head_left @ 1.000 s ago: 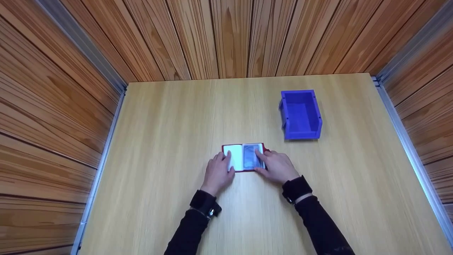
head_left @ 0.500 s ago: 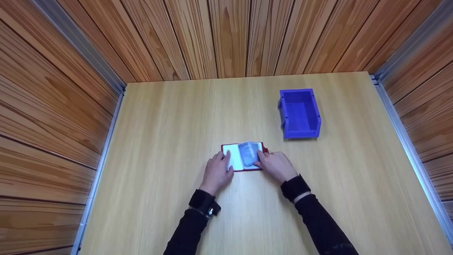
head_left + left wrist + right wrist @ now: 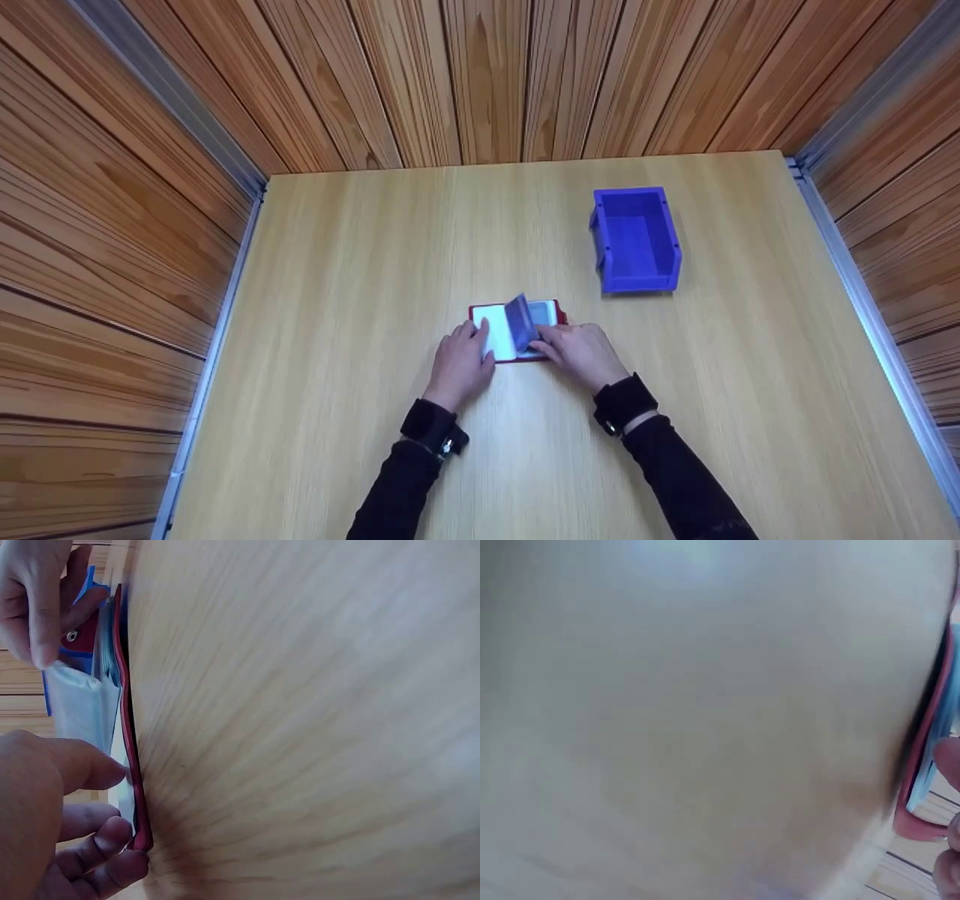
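Note:
A small red card holder lies spread open on the table, with white and clear plastic pages inside. My left hand grips its left side, thumb over the white page and fingertips at the red cover's edge. With thumb and fingers, my right hand pinches the free edge of a bluish clear plastic sleeve, which stands raised from the right half. A metal snap shows on the red strap in the left wrist view. The right wrist view catches only the right fingertips beside the holder's edge.
A blue plastic bin stands on the wooden table, behind and to the right of the hands. Wood-panelled walls rise at the back and both sides, with metal rails along the side edges.
The clear sleeve lay flat on the right half; my right hand has lifted it and turned it leftward until it stands steeply. The left hand has stayed in place on the left side.

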Motion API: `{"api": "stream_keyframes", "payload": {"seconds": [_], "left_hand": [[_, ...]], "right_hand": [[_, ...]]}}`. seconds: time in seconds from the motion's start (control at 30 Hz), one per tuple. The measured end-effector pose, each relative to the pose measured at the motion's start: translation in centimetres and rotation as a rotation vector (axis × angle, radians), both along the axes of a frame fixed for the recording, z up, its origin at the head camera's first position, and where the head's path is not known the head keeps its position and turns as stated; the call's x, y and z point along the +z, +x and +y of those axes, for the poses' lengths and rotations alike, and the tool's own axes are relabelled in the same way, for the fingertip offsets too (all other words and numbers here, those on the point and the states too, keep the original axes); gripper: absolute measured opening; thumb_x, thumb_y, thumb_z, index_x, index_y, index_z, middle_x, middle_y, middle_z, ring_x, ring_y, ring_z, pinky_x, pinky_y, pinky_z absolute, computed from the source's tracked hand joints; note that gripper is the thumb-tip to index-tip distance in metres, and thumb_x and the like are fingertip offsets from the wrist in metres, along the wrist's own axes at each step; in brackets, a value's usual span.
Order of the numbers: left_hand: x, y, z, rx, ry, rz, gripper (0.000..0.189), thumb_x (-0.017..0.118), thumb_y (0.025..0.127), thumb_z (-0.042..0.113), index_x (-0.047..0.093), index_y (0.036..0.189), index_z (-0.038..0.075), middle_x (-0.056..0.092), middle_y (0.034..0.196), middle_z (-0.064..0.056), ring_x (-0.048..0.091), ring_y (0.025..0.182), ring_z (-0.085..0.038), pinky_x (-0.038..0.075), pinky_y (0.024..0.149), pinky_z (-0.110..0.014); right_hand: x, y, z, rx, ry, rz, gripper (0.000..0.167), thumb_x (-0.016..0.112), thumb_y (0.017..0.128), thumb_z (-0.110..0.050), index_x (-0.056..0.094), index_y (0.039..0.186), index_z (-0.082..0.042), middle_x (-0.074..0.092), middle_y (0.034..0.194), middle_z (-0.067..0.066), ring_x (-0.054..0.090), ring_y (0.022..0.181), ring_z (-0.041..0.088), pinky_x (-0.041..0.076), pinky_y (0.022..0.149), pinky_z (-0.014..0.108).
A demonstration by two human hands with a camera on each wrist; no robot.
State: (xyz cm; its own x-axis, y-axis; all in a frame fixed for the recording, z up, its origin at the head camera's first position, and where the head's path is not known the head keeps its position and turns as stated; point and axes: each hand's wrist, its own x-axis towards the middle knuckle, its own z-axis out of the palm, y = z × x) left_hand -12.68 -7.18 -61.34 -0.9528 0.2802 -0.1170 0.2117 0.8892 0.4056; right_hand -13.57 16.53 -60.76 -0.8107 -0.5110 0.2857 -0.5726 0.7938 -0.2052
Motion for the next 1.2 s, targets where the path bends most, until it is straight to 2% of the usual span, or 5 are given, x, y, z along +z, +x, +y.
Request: {"api": "stream_keyframes", "payload": {"seconds": [0.27, 0.57, 0.7, 0.9, 1.2], "left_hand": [[-0.3, 0.1, -0.2, 0.003, 0.062, 0.07, 0.046, 0.051, 0.107, 0.026, 0.057, 0.147, 0.003, 0.063, 0.118, -0.014, 0.061, 0.107, -0.029, 0.048, 0.087, -0.044], [-0.1, -0.2, -0.7, 0.113, 0.285, 0.037, 0.054, 0.038, 0.112, 0.035, 0.053, 0.147, -0.004, 0.067, 0.132, -0.023, 0.063, 0.124, -0.038, 0.047, 0.103, -0.053], [-0.2, -0.3, -0.5, 0.122, 0.245, 0.031, 0.066, 0.058, 0.106, 0.029, 0.033, 0.161, 0.003, 0.066, 0.135, -0.023, 0.065, 0.12, -0.037, 0.048, 0.103, -0.051], [-0.5, -0.2, -0.6, 0.088, 0.153, 0.026, 0.055, 0.068, 0.1, 0.022, 0.053, 0.152, 0.012, 0.058, 0.11, -0.009, 0.056, 0.093, -0.022, 0.047, 0.084, -0.038], [-0.2, -0.4, -1.0, 0.081, 0.104, 0.008, 0.054, 0.069, 0.1, 0.024, 0.054, 0.151, 0.013, 0.053, 0.11, -0.006, 0.049, 0.092, -0.018, 0.042, 0.082, -0.034]], "right_hand": [[0.3, 0.8, -0.9, 0.06, 0.021, -0.192, 0.046, 0.069, 0.099, -0.026, 0.063, 0.145, -0.022, 0.066, 0.078, 0.002, 0.045, 0.054, 0.012, 0.043, 0.054, 0.033], [0.3, 0.8, -1.6, 0.072, 0.054, -0.31, 0.045, 0.063, 0.104, -0.024, 0.059, 0.147, -0.033, 0.046, 0.078, 0.001, 0.029, 0.055, 0.012, 0.03, 0.053, 0.029], [0.4, 0.8, -1.7, 0.075, 0.06, -0.328, 0.042, 0.061, 0.105, -0.024, 0.06, 0.146, -0.032, 0.05, 0.081, 0.005, 0.029, 0.055, 0.013, 0.03, 0.053, 0.029], [0.3, 0.9, -1.2, 0.026, 0.077, -0.358, 0.044, 0.058, 0.106, -0.026, 0.057, 0.15, -0.028, 0.061, 0.087, 0.008, 0.036, 0.055, 0.014, 0.037, 0.055, 0.032], [0.0, 0.5, -0.2, -0.037, 0.029, -0.319, 0.051, 0.068, 0.1, -0.025, 0.058, 0.149, -0.022, 0.075, 0.091, 0.012, 0.063, 0.069, 0.023, 0.05, 0.065, 0.043]]}}
